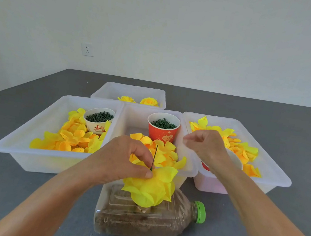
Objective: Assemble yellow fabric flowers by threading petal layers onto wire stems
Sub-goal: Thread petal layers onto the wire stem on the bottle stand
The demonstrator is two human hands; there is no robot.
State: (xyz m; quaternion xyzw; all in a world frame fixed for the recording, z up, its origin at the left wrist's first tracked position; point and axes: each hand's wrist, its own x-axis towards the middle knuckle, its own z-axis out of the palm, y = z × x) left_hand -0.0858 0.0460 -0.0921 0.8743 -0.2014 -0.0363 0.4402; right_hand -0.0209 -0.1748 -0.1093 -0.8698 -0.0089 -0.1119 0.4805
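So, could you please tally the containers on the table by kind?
White plastic trays: 4 (far, left, middle, right)
Paper cups holding green pieces: 2 (cream, red)
Plastic bottle lying on its side, green cap: 1
Total: 7

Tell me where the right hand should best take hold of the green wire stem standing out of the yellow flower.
Probably the bare upper end of the wire stem, pinched from the right hand's side: it stands nearly upright above the petals, while the left hand already holds its base.
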